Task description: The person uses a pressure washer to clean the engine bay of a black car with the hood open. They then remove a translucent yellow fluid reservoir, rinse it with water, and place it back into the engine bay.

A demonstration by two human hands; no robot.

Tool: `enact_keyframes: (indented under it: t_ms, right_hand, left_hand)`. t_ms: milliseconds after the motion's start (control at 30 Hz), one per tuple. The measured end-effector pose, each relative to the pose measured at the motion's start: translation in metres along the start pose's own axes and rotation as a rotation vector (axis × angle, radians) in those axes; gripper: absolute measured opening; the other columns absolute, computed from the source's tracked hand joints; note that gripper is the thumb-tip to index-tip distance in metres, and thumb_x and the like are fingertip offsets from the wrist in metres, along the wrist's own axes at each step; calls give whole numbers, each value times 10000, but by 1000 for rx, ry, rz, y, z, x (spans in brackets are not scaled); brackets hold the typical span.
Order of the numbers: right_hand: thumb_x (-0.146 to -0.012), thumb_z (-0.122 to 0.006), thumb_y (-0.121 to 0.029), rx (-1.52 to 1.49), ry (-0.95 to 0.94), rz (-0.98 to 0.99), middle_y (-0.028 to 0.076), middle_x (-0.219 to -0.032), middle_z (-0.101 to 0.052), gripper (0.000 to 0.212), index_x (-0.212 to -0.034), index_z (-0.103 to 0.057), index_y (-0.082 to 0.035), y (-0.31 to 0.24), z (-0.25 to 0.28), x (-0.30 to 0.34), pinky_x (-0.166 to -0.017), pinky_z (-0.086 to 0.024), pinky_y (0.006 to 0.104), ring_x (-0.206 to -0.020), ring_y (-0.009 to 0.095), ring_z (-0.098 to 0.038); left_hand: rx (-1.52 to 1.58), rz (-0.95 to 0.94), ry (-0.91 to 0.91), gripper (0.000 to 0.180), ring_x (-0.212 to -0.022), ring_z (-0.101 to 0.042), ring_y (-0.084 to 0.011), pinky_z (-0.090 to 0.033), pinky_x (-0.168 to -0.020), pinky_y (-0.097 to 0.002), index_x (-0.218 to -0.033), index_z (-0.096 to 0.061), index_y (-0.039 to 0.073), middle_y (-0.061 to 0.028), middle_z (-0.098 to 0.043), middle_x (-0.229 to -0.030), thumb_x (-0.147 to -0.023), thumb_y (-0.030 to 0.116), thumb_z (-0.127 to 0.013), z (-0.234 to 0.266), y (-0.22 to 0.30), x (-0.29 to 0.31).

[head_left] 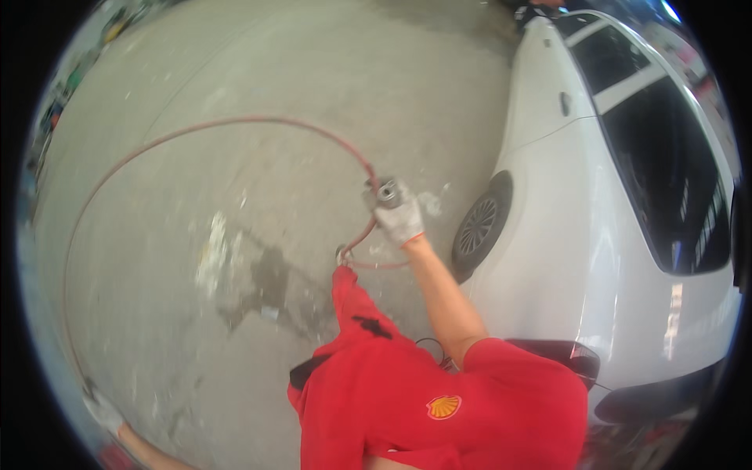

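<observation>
My right hand [403, 222], in a white glove with an orange cuff, is closed on a grey metal tool with a round end, which looks like an air impact wrench [387, 192]. A red hose [258, 120] runs by this tool and arcs widely over the floor to the left. At the lower left edge my left hand [102, 411], also gloved, is closed around the far side of that hose. A shorter stretch of hose bends down from the right hand past my shoe [342, 254]. The fingers of the left hand are small and partly dim.
A white car [548, 211] stands close along my right side, its wheel [479, 227] near my right forearm. The grey concrete floor [196, 180] has pale stains and a dark wet patch [270, 278]. A person [531, 12] is partly visible beyond the car.
</observation>
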State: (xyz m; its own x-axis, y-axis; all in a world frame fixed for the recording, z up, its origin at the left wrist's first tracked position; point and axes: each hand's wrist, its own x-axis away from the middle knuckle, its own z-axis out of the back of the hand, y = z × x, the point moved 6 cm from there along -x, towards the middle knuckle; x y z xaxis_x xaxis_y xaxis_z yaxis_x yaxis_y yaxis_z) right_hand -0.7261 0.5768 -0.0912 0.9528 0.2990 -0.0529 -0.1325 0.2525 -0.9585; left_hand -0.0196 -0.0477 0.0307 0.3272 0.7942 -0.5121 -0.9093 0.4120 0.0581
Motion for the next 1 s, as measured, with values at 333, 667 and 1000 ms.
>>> enact_keyframes:
  t_ms: [333,667,1000]
  right_hand:
    - [-908,-810,-386,84,247,-112,165,-1048,-774,448,-1210,-722,-66,18,120,-426,-860,-582,421,-975,294,-739]
    - [-900,-799,-472,389,279,-186,133,-1123,-790,436,-1207,-740,-169,89,191,-818,-909,-591,477,-1058,389,-741]
    - [-914,-818,-356,213,591,-249,154,-1009,-773,397,-1171,-731,-67,135,297,-1116,-813,-582,424,-922,305,-740]
  left_hand:
    - [385,596,-580,721,-1191,-679,-309,-512,-1054,-435,-1361,-703,-45,-199,-748,-1316,-1096,595,-505,-350,425,-10]
    - [215,870,-799,616,-1127,-728,-338,-564,-968,-470,-1342,-729,9,-176,-781,-1247,-1078,539,-557,-590,837,-144]
    - [378,124,-368,431,-975,-755,-375,-562,-870,-485,-1155,-774,1,-198,-797,-1025,-1022,384,-628,-716,1328,-625]
